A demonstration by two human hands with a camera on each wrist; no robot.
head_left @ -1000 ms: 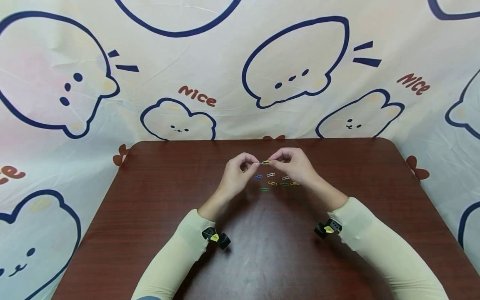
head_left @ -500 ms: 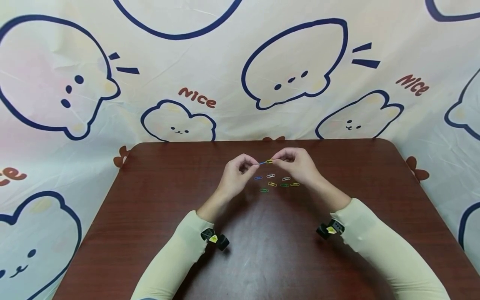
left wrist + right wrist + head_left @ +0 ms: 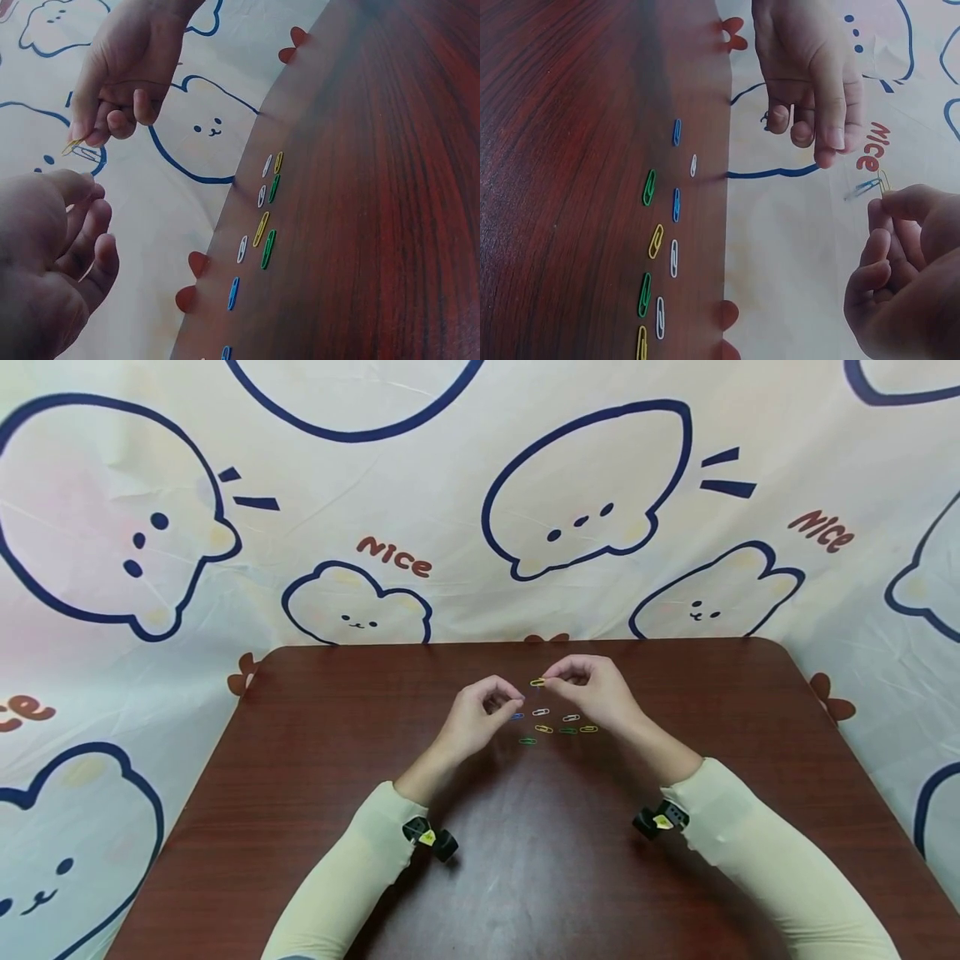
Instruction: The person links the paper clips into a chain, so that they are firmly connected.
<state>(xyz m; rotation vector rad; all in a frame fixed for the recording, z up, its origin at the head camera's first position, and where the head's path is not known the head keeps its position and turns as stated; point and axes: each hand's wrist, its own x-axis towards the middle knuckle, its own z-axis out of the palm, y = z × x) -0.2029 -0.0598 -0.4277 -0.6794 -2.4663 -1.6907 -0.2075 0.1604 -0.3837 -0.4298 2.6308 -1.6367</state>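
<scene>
My right hand pinches a yellow paper clip between thumb and index finger, above the far part of the table. From it hangs a blue paper clip, linked to the yellow one and blurred in the right wrist view. Just to the left is my left hand, thumb and index fingertips close together and its other fingers loosely curled. Nothing shows between those fingertips, which are apart from the hanging clip. In the left wrist view the two hands face each other across a small gap.
Below the hands, several loose paper clips lie on the dark brown wooden table: green, yellow, white and blue. A pale cloth printed with cartoon bears hangs behind the table's far edge.
The left hand has let go of the blue clip and drawn slightly down toward the table. The blue clip now dangles from the yellow one, which the right hand still pinches.
</scene>
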